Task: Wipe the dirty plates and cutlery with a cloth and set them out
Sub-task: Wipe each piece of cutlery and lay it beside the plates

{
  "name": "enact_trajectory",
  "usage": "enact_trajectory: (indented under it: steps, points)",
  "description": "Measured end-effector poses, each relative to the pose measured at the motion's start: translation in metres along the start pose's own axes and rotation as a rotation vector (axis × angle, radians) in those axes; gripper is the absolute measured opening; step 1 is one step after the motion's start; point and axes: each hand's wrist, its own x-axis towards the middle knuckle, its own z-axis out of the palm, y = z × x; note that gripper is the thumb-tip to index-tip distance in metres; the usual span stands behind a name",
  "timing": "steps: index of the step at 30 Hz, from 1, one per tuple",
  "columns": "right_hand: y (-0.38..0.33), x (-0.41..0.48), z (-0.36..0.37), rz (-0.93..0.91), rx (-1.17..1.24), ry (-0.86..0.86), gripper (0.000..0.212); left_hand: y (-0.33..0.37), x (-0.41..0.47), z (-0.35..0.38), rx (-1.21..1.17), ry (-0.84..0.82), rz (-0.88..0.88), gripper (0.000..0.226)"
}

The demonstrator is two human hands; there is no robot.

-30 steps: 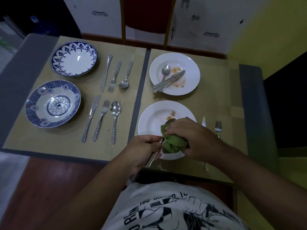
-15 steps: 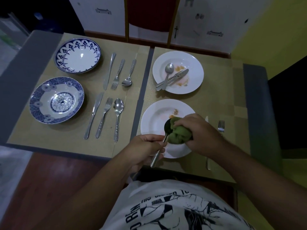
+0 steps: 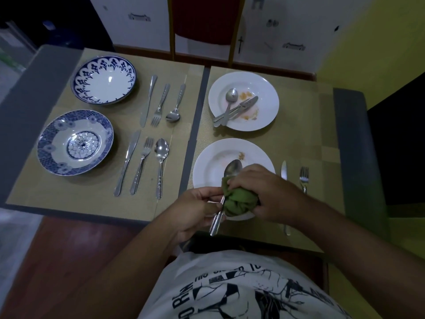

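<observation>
Now right fingers [image 3: 240, 180] clutch cloth [image 3: 239, 203] slid down spoon [image 3: 232, 168], left fingers [image 3: 208, 196] pinching handle

We see a grey table [image 3: 349, 139]. Two tan mats lie flat on it, side by side: the left mat [image 3: 69, 194] and the right mat [image 3: 305, 134].

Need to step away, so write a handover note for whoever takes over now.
Left hand pinches the spoon handle; right hand grips the green cloth wrapped round the spoon's neck, above the near white plate.
Looks done: knife and fork right of that plate; far blue plate and near blue plate with cutlery sets on the left mat.
Left: finish the spoon, wipe near plate's crumbs, then far white plate and the dirty cutlery on it.
</observation>
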Motion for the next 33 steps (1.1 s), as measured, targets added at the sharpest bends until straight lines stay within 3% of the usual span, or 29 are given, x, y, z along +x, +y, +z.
enact_trajectory:
  steps: [6, 17, 26, 33]
  points:
    - [0.016, 0.007, -0.015, 0.094, -0.126, 0.066, 0.054, 0.0, -0.003, -0.006, 0.066, -0.024, 0.029, 0.037]
    - [0.022, -0.025, -0.014, 0.345, 0.057, 0.381, 0.059, -0.002, 0.013, 0.004, -0.329, -0.008, -0.107, 0.036]
    - [0.035, -0.074, -0.011, 0.392, 0.067, 0.46, 0.057, 0.006, 0.039, 0.043, 0.209, 0.069, -0.009, 0.019]
    - [0.069, -0.138, -0.02, 0.559, 0.097, 0.498, 0.059, -0.006, 0.073, 0.127, 0.36, 0.034, 0.041, 0.012]
